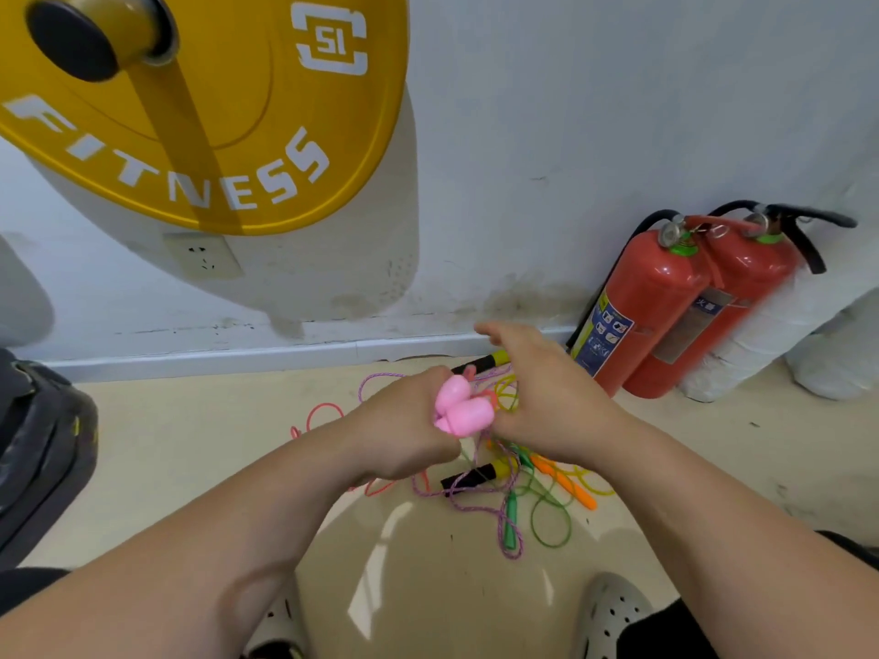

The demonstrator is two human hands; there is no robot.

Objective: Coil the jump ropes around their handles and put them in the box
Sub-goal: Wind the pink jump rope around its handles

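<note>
Pink, smooth, rounded plastic handles (463,407) fill the left hand (404,430).

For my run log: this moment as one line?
stage: coiling | left hand: grips pink handles | right hand: beside handles, grip unclear | other ropes: tangled on floor | box: not visible

Bare floor (190,420) lies open left of the rope tangle (510,508), up to the wall. Two fire extinguishers (666,316) block the right side; a black object (43,444) crowds the floor's left edge, under a yellow weight plate (214,111).
</note>
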